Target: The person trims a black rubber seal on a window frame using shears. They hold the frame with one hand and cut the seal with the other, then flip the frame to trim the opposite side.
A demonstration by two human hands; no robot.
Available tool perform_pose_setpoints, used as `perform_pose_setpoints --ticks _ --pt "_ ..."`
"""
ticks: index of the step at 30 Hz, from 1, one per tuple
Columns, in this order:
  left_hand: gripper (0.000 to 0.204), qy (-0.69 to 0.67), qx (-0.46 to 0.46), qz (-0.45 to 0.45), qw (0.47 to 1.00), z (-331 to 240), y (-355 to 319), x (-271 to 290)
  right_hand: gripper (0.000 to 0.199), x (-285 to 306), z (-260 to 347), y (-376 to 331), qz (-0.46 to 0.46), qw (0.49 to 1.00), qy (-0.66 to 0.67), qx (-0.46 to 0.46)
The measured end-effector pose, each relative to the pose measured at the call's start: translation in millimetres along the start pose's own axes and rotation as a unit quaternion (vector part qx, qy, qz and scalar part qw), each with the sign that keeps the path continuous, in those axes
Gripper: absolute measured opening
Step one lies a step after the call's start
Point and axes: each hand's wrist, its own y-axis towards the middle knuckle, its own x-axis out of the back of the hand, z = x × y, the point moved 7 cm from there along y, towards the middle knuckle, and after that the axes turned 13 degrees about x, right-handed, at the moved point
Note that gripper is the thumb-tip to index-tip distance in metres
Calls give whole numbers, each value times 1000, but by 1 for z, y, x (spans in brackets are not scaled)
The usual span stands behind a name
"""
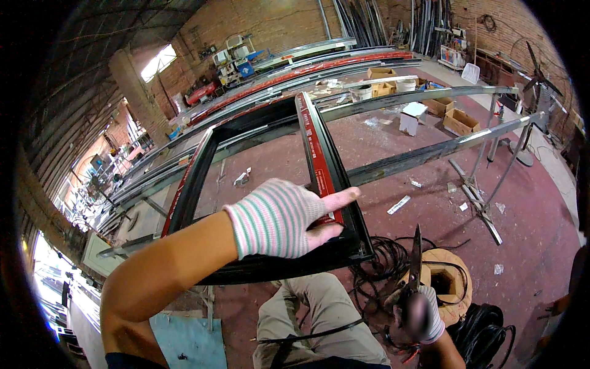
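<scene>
A dark window frame (359, 237) with red film strips along its bars lies in front of me, raised above the floor. My left hand (276, 215), in a striped pink, white and green glove, rests on its near right corner. Index finger and thumb are stretched out and spread over the bar; the other fingers are mostly hidden. At the lower right my right hand (430, 317), also gloved, is closed round scissors (416, 258) whose blades point up. Part of that hand is blurred. A thin black strip (313, 335) runs across my lap.
Metal rails (442, 146) on legs extend to the right. Beside my right hand are a cardboard-coloured spool (458, 258) and black coiled strips (384, 261). Cardboard boxes (461, 122), a fan (539, 80) and long metal profiles (307, 71) stand or lie farther off. Scraps litter the reddish floor (430, 215).
</scene>
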Motion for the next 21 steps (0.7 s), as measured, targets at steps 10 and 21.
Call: perform_pose_setpoints --ticks 10,21 --pt "69 -73 -10 -19 997 9 -28 -16 20 -15 32 10 123 974 -162 103" --pt "65 -159 -42 -45 985 19 -41 -23 31 -5 1 -10 30 994 -93 49"
